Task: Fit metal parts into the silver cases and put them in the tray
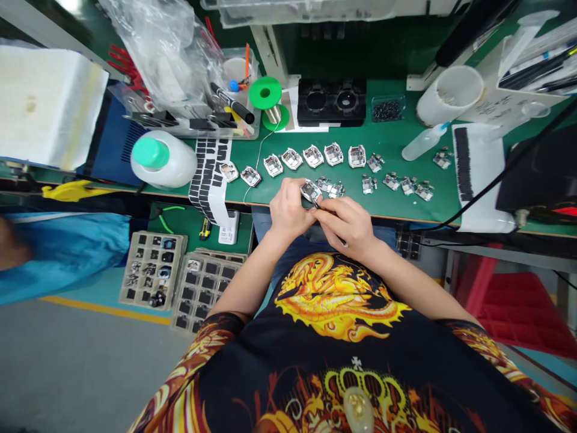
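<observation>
Pinched between the fingers of my left hand [290, 207] is a silver smartwatch case [311, 190] with small electronic parts inside, tilted at the bench's front edge. My right hand [347, 221] is closed at the near side of that case, its fingers round a slim dark-tipped tool [314, 203] mostly hidden by them. Just behind the hands lie loose small circuit assemblies [331, 187]. A row of similar silver cases [312, 156] stretches across the green bench, one case [250, 176] sitting left of my left hand. More circuit assemblies [408, 185] lie to the right.
Behind the row stand a green solder spool [265, 93], a black fixture [332, 102] and a screw tray [388, 110]. A white bottle [164, 159] is at left, a squeeze bottle [424, 142] at right. Parts boxes [153, 269] sit lower left, near another person's blue sleeve [67, 252].
</observation>
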Demonstrator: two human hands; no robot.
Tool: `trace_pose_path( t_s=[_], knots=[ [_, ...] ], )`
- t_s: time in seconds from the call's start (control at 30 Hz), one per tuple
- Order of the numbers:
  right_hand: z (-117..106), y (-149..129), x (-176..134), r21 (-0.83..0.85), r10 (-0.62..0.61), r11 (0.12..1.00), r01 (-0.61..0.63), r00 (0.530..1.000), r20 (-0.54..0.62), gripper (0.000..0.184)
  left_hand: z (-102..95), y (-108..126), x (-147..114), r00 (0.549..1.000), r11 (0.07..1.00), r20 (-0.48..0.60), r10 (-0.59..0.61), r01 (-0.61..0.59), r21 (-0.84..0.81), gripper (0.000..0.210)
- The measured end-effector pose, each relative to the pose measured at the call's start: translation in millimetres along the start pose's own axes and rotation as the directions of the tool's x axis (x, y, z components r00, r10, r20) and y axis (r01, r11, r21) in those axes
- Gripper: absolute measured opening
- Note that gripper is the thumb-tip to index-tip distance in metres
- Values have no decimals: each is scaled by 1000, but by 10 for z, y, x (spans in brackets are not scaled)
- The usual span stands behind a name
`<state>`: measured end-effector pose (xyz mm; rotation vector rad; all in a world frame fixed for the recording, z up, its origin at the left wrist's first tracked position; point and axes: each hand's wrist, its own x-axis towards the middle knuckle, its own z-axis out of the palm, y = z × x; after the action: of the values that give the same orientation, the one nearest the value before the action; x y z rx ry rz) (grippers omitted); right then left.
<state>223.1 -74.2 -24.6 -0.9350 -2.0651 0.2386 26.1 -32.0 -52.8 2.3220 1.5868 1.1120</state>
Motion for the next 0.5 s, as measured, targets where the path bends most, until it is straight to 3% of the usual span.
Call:
trace_pose_path(
  t_s=[0.33, 0.5],
  knots=[
    [-84, -93, 99, 115, 107, 988, -101, 993, -46, 29, 22, 6, -12, 1000, 996, -17, 14, -12, 85, 42],
    [-125, -52, 158, 136, 132, 982, -131, 991, -4, 25, 68, -7, -17, 1000, 994, -10, 2, -1, 113, 45]
  ],
)
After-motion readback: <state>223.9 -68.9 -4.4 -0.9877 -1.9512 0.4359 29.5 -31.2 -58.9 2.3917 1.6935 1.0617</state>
